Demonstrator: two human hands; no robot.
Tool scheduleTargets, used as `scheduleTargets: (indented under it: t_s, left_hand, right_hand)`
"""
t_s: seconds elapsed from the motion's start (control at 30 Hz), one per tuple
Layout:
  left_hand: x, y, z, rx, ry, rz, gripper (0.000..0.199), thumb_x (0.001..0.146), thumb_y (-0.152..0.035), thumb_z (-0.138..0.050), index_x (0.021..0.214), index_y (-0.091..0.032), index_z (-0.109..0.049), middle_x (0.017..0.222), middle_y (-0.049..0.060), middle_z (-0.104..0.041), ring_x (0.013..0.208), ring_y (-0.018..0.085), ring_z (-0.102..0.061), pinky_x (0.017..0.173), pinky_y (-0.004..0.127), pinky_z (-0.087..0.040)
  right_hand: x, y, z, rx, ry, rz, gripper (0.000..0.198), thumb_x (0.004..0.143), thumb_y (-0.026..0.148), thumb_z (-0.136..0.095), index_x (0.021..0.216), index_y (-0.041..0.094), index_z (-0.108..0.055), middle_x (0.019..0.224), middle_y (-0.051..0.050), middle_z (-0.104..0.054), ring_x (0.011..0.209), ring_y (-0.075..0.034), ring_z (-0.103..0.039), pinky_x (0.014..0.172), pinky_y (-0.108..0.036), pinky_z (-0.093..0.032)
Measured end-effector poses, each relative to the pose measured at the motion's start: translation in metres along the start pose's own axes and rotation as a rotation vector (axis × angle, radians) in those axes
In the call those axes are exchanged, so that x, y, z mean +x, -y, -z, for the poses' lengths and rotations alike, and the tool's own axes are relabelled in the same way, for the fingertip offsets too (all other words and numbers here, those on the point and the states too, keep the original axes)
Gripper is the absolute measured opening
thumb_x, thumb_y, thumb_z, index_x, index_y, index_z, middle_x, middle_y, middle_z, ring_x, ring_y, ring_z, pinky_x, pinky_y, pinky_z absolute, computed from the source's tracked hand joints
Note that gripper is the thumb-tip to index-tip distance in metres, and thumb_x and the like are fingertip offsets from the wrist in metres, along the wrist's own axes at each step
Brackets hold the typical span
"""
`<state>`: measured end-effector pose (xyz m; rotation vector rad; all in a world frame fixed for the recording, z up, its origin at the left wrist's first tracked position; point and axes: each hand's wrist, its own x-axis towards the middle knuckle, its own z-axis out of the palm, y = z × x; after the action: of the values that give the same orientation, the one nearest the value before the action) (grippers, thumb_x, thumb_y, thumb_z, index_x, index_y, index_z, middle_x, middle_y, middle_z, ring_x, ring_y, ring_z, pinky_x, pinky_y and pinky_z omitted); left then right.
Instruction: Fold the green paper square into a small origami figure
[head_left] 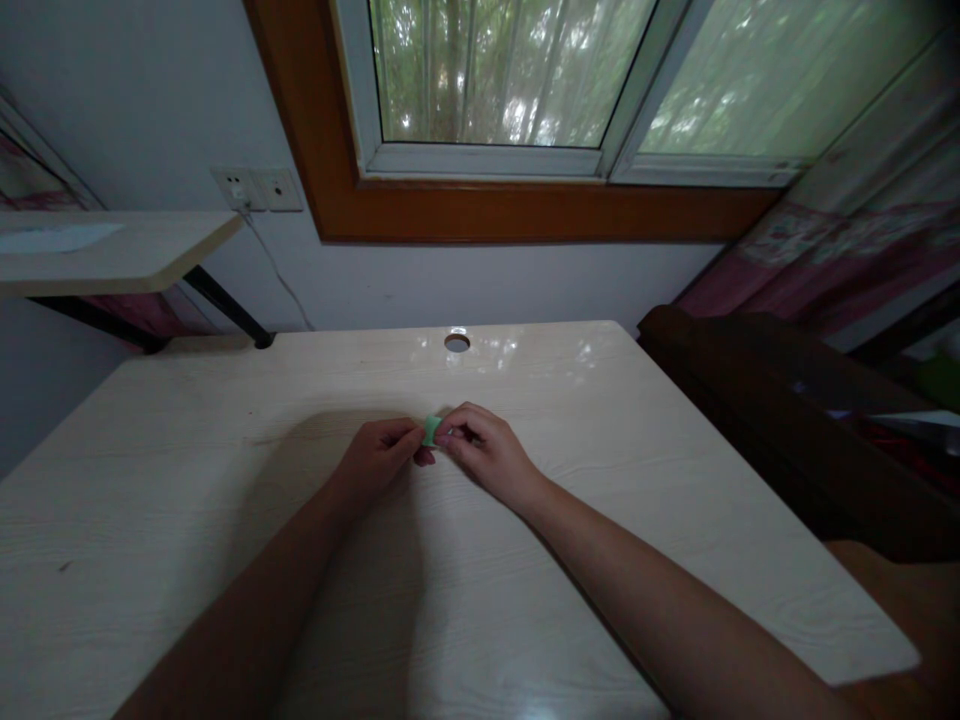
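A small light-green piece (431, 430), perhaps paper, is pinched between my two hands above the middle of the desk. From the left, my left hand (384, 447) grips one side of it with thumb and fingers closed. On the opposite side, the fingertips of my right hand (484, 445) close on its other edge. Fingers cover much of the piece, so its full shape is hidden. Both hands are low over the pale wood-grain desk (555, 590); whether they rest on it I cannot tell.
A round cable hole (457, 343) lies near the desk's back edge. To the left, a raised shelf (135, 265) stands on black legs (229, 305). A white cable (277, 265) hangs from a wall socket (259, 190). Dark wooden furniture (720, 420) borders the desk's right side.
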<state>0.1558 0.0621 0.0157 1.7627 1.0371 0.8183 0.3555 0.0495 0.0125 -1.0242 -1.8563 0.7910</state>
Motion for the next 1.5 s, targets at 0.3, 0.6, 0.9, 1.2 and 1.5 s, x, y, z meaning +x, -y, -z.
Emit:
scheduleTargets:
  t_s: [0.3,0.6,0.9,1.2,1.5]
  left_hand:
    - [-0.0002,-0.0010,-0.0001,0.019,0.022,-0.002,0.030,0.090,-0.031,-0.052,0.074,-0.015,-0.071,0.072,0.003,-0.073,0.069,0.015,-0.066,0.070,0.023,-0.048]
    - [0.0005,0.0014,-0.0017,0.116,0.032,-0.007,0.027,0.089,-0.027,-0.052,0.076,-0.015,-0.073,0.075,0.003,-0.075,0.071,0.016,-0.067,0.071,0.024,-0.048]
    - [0.0013,0.0038,-0.0027,0.178,0.033,-0.027,0.028,0.088,-0.029,-0.053,0.078,-0.014,-0.073,0.075,0.004,-0.075,0.069,0.016,-0.067,0.068,0.024,-0.047]
    - [0.0007,0.0020,-0.0033,0.175,0.038,-0.054,0.027,0.089,-0.026,-0.051,0.078,-0.014,-0.073,0.074,0.004,-0.074,0.069,0.015,-0.066,0.069,0.023,-0.047]
    - [0.0006,0.0018,-0.0032,0.140,0.027,-0.016,0.025,0.087,-0.024,-0.052,0.076,-0.015,-0.073,0.073,0.003,-0.074,0.068,0.015,-0.067,0.067,0.023,-0.047]
  right_hand:
    - [-0.0009,0.0004,-0.0014,-0.024,-0.019,0.041,0.007,0.091,0.022,-0.059,0.086,0.020,-0.064,0.082,-0.002,-0.059,0.077,-0.015,-0.055,0.070,-0.026,-0.041]
    - [-0.0018,-0.0026,-0.0022,-0.085,-0.034,0.062,0.006,0.091,0.018,-0.058,0.085,0.020,-0.060,0.082,-0.002,-0.059,0.077,-0.016,-0.055,0.071,-0.027,-0.041]
    - [-0.0028,-0.0033,-0.0021,-0.114,-0.025,0.068,0.006,0.090,0.015,-0.057,0.086,0.020,-0.059,0.082,-0.002,-0.057,0.077,-0.016,-0.054,0.071,-0.027,-0.040]
    - [-0.0021,-0.0030,-0.0019,-0.115,-0.017,0.074,0.007,0.091,0.015,-0.056,0.087,0.020,-0.059,0.083,-0.002,-0.058,0.079,-0.016,-0.054,0.072,-0.027,-0.041]
    - [-0.0033,-0.0032,-0.0027,-0.120,-0.022,0.055,0.006,0.090,0.015,-0.058,0.086,0.020,-0.059,0.081,-0.001,-0.057,0.076,-0.015,-0.054,0.069,-0.026,-0.040]
